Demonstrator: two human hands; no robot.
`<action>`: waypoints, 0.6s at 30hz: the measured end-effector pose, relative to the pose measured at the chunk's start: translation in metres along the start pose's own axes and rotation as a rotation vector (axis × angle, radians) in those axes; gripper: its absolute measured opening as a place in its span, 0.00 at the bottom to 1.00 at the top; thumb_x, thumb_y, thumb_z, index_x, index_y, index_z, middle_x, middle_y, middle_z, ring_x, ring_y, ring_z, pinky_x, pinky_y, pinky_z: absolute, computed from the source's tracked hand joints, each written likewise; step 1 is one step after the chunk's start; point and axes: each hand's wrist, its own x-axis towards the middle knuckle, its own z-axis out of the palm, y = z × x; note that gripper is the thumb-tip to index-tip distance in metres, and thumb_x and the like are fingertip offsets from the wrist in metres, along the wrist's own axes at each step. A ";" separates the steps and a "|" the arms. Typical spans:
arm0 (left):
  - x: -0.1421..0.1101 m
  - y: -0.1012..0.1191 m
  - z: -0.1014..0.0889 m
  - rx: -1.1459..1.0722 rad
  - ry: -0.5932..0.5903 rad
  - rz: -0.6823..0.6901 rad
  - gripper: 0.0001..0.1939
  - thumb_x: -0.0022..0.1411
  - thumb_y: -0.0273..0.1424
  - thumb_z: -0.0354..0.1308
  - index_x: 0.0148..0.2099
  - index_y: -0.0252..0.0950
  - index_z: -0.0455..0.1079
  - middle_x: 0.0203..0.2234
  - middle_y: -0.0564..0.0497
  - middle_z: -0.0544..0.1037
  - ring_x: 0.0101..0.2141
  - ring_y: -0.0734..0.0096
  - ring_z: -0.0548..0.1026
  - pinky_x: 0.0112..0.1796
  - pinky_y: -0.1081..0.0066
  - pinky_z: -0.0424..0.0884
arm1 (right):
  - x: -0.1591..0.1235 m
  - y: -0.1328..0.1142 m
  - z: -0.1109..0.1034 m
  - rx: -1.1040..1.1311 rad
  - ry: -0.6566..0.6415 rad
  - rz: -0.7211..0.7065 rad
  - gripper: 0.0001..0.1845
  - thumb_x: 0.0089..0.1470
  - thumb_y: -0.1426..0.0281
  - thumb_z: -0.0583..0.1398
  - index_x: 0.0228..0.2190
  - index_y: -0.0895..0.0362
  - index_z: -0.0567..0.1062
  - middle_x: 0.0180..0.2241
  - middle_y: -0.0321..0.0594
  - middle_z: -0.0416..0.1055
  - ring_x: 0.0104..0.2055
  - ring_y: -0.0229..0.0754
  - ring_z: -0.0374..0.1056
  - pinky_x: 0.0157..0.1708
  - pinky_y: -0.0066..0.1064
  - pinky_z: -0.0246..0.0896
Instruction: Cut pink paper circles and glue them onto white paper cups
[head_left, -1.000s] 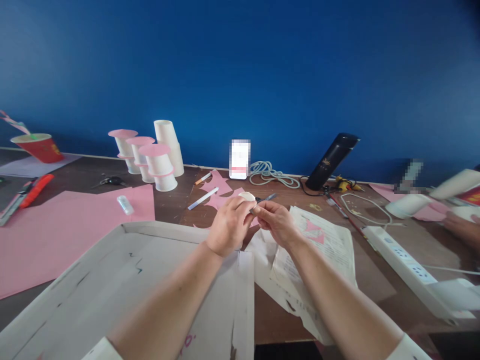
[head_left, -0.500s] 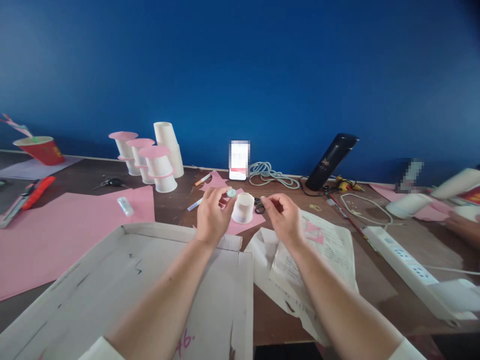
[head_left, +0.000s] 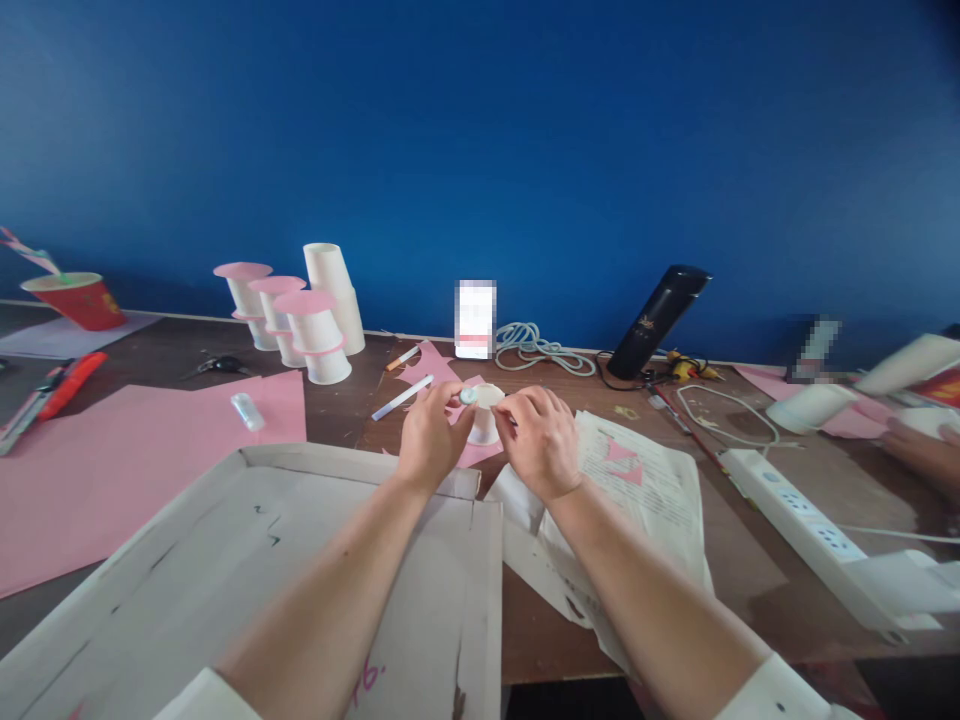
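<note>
A small white paper cup (head_left: 484, 418) stands upside down on a pink paper scrap (head_left: 442, 372) in the middle of the table. My left hand (head_left: 429, 440) pinches a small round pale-green disc (head_left: 469, 396) just above the cup's left edge. My right hand (head_left: 537, 440) is curled against the cup's right side, its fingertips at the cup's top. Both hands hover over the far edge of a white cardboard tray (head_left: 247, 560).
Stacked white cups with pink discs (head_left: 315, 325) stand at the back left by a large pink sheet (head_left: 135, 450). A pen (head_left: 403, 397), phone (head_left: 475, 318), coiled cable (head_left: 536, 350), black cylinder (head_left: 656, 320), printed papers (head_left: 652, 480) and power strip (head_left: 795, 510) lie around. Another person's hand (head_left: 919, 450) is at the right.
The scissors and the cup were set down. My left hand took up the small disc, and my right hand has now moved left onto the cup.
</note>
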 end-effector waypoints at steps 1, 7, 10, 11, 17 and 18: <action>0.000 0.000 0.000 0.005 -0.001 0.002 0.09 0.57 0.28 0.59 0.42 0.39 0.71 0.33 0.50 0.78 0.34 0.66 0.74 0.36 0.66 0.69 | 0.000 -0.001 0.001 -0.023 -0.010 -0.018 0.10 0.61 0.68 0.56 0.27 0.54 0.72 0.29 0.38 0.70 0.34 0.41 0.64 0.37 0.33 0.53; -0.001 -0.001 0.002 0.031 0.003 0.035 0.09 0.57 0.27 0.59 0.42 0.40 0.71 0.34 0.51 0.78 0.35 0.66 0.74 0.37 0.66 0.69 | -0.001 -0.003 0.002 -0.115 -0.046 -0.056 0.11 0.61 0.68 0.56 0.26 0.54 0.71 0.30 0.38 0.71 0.35 0.42 0.62 0.37 0.36 0.47; -0.001 -0.001 0.002 0.038 0.003 0.030 0.09 0.56 0.26 0.59 0.42 0.40 0.71 0.34 0.51 0.78 0.35 0.65 0.74 0.37 0.66 0.69 | -0.001 -0.005 0.003 -0.126 -0.059 -0.054 0.10 0.60 0.69 0.56 0.27 0.55 0.70 0.30 0.38 0.70 0.35 0.43 0.62 0.37 0.36 0.47; -0.001 -0.001 0.002 0.037 0.004 0.032 0.09 0.56 0.26 0.59 0.42 0.40 0.71 0.34 0.50 0.78 0.36 0.65 0.74 0.37 0.66 0.69 | -0.001 -0.005 0.003 -0.128 -0.065 -0.055 0.10 0.60 0.68 0.56 0.27 0.55 0.70 0.30 0.38 0.70 0.35 0.43 0.62 0.37 0.37 0.47; -0.001 0.000 0.000 0.032 0.002 0.031 0.08 0.58 0.28 0.59 0.42 0.39 0.71 0.34 0.50 0.78 0.36 0.65 0.74 0.39 0.64 0.69 | -0.005 -0.005 0.002 -0.008 -0.084 0.026 0.09 0.58 0.70 0.58 0.26 0.55 0.70 0.29 0.38 0.70 0.35 0.42 0.65 0.37 0.36 0.51; -0.001 0.001 0.000 0.021 0.004 0.011 0.08 0.58 0.29 0.58 0.42 0.39 0.71 0.34 0.50 0.78 0.37 0.64 0.74 0.39 0.64 0.69 | -0.006 -0.004 0.003 0.067 -0.075 0.083 0.07 0.58 0.70 0.59 0.27 0.55 0.70 0.29 0.37 0.71 0.35 0.42 0.66 0.37 0.35 0.53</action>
